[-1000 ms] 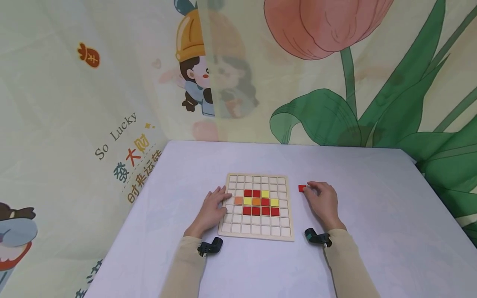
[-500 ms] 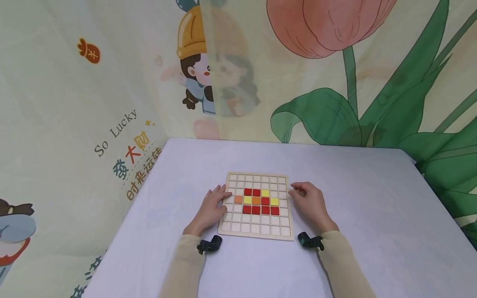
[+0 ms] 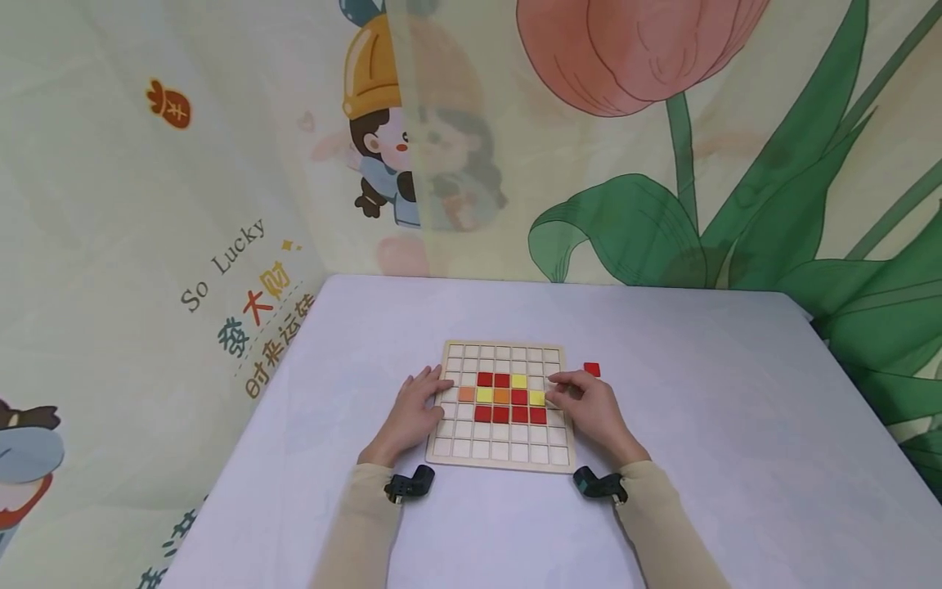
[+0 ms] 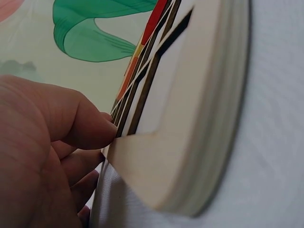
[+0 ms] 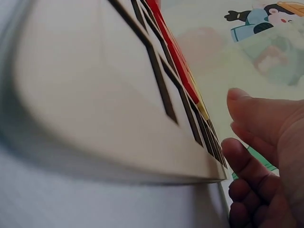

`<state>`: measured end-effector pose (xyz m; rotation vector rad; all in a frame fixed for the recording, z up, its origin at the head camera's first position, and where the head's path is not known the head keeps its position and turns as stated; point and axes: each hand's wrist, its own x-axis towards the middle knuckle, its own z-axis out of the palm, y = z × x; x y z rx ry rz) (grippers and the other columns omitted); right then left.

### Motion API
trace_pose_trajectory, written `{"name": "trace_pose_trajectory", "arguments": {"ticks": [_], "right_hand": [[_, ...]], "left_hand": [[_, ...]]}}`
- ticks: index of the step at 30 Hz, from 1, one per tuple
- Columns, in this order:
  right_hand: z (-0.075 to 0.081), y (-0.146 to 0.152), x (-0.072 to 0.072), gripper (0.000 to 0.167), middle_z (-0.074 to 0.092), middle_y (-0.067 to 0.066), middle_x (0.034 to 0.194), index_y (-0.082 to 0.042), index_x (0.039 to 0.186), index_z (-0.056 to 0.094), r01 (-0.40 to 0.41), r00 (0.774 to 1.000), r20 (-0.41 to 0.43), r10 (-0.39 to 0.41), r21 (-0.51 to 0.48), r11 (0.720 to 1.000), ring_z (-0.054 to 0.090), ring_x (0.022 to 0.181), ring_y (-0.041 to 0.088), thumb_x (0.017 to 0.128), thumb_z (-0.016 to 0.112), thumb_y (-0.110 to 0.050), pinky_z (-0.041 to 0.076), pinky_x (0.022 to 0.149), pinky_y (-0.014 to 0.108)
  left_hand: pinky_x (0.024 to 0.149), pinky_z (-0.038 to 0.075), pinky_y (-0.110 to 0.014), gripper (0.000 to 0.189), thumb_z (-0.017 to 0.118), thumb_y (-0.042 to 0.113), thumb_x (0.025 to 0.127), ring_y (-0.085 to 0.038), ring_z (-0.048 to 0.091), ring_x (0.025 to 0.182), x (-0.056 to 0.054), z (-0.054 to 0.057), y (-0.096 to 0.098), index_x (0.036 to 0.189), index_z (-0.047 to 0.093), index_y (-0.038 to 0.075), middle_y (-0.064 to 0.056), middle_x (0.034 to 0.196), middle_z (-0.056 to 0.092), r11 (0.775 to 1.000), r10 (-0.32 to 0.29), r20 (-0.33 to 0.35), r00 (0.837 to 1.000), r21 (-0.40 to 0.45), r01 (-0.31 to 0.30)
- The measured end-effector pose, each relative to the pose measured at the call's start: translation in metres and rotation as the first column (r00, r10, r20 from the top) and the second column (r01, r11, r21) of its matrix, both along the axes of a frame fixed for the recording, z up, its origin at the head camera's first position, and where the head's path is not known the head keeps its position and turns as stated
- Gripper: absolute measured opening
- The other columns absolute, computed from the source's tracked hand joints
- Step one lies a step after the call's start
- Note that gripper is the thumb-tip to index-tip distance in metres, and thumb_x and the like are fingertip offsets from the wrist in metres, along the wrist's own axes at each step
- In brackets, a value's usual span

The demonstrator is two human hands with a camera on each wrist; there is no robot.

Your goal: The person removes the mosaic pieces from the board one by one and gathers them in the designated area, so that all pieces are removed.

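A square wooden grid board (image 3: 500, 467) lies on the white table, several red, yellow and orange tiles set in its middle rows. My left hand (image 3: 407, 417) rests at the board's left side, thumb and forefinger touching the frame; the left wrist view shows the thumb on the frame (image 4: 142, 166). Over the board's right edge is my right hand (image 3: 594, 409), its fingertips close to a yellow tile (image 3: 536, 397). In the right wrist view its thumb and forefinger stand apart, and I see nothing between them. A loose red tile (image 3: 592, 369) lies just right of the board.
The white table (image 3: 692, 384) extends around the board on all sides. Behind it hangs a printed cloth (image 3: 611, 229) with a tulip and cartoon figures. A black camera mount sits on each wrist, near the board's front corners.
My right hand has moved left from beside the loose red tile to over the board's right edge. That tile, hidden half a second ago, shows again. The left hand stays at the board.
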<state>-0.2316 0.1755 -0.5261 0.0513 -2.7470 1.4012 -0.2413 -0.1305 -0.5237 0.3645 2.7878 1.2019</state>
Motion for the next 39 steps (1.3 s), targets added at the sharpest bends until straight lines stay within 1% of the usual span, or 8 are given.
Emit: {"name": "trace_pose_trajectory", "arguments": {"ticks": [2,5,11,18,23,31,36,39], "right_hand": [[-0.0016,-0.0007,0.0011,0.032,0.063,0.005,0.099,-0.009,0.115,0.07,-0.008,1.0,-0.012,0.008,-0.014,1.0,0.055,0.093,0.022,0.085,0.076,-0.017,0.052,0.084,0.034],[-0.0046,-0.0023,0.0012,0.033,0.064,0.005,0.101,-0.009,0.115,0.07,-0.022,0.999,-0.033,0.022,0.012,1.0,0.055,0.095,0.022,0.084,0.077,-0.018,0.051,0.086,0.036],[-0.0089,-0.0055,0.0003,0.032,0.064,0.004,0.103,-0.013,0.112,0.073,-0.032,0.998,-0.057,0.038,0.106,0.994,0.053,0.092,0.021,0.082,0.079,-0.021,0.047,0.076,0.032],[-0.0094,-0.0066,-0.0017,0.029,0.061,0.003,0.1,-0.014,0.109,0.075,-0.047,0.996,-0.062,0.056,0.138,0.989,0.048,0.084,0.019,0.081,0.08,-0.021,0.039,0.066,0.029],[-0.0076,-0.0065,-0.0014,0.026,0.06,0.002,0.098,-0.014,0.107,0.076,-0.069,0.995,-0.064,0.08,0.156,0.985,0.049,0.084,0.019,0.082,0.078,-0.02,0.038,0.064,0.029],[-0.0071,-0.007,-0.001,0.023,0.06,0.001,0.099,-0.016,0.105,0.075,-0.087,0.994,-0.06,0.097,0.148,0.985,0.051,0.091,0.02,0.082,0.078,-0.019,0.037,0.072,0.032],[-0.0078,-0.0069,-0.001,0.021,0.06,0.002,0.102,-0.016,0.103,0.075,-0.078,0.996,-0.036,0.083,0.131,0.988,0.05,0.097,0.022,0.083,0.077,-0.019,0.037,0.077,0.035],[-0.0079,-0.0069,-0.0008,0.023,0.061,0.003,0.103,-0.015,0.105,0.075,-0.071,0.996,-0.038,0.076,0.122,0.99,0.052,0.1,0.023,0.083,0.077,-0.02,0.037,0.083,0.038]], "left_hand": [[0.123,0.005,-0.041,0.047,0.054,0.002,0.086,-0.023,0.018,0.149,-0.0001,-0.0002,-0.0003,0.132,0.059,0.006,-0.009,0.157,0.034,1.0,0.002,-0.001,1.0,-0.001,-0.002],[0.123,0.005,-0.041,0.047,0.054,0.002,0.085,-0.024,0.019,0.149,-0.0002,-0.0006,-0.0001,0.132,0.059,0.006,-0.009,0.156,0.034,1.0,0.003,-0.003,1.0,-0.003,-0.003],[0.123,0.006,-0.041,0.047,0.054,0.001,0.085,-0.024,0.019,0.149,0.0004,-0.0009,0.0008,0.131,0.06,0.006,-0.009,0.156,0.035,1.0,0.01,-0.008,1.0,-0.004,-0.01],[0.123,0.006,-0.041,0.045,0.055,0.002,0.087,-0.023,0.019,0.149,0.0006,-0.0005,0.0019,0.131,0.061,0.007,-0.007,0.156,0.035,1.0,0.025,-0.006,1.0,-0.006,-0.025],[0.123,0.006,-0.041,0.045,0.054,0.001,0.086,-0.024,0.02,0.149,0.0009,-0.0006,0.0024,0.13,0.061,0.006,-0.008,0.156,0.035,1.0,0.027,-0.006,1.0,0.002,-0.027],[0.123,0.006,-0.041,0.045,0.055,0.0,0.085,-0.023,0.02,0.148,0.0013,-0.0007,0.0027,0.13,0.061,0.006,-0.009,0.156,0.035,0.999,0.037,-0.005,0.999,0.005,-0.037],[0.123,0.006,-0.042,0.045,0.055,0.0,0.085,-0.024,0.02,0.148,0.0011,-0.0008,0.0028,0.13,0.061,0.006,-0.009,0.156,0.035,0.999,0.036,-0.01,0.999,0.008,-0.036],[0.123,0.006,-0.041,0.045,0.055,0.0,0.085,-0.023,0.02,0.148,0.0011,-0.001,0.0029,0.129,0.061,0.006,-0.009,0.156,0.035,0.999,0.036,-0.009,0.999,0.006,-0.036]]}}
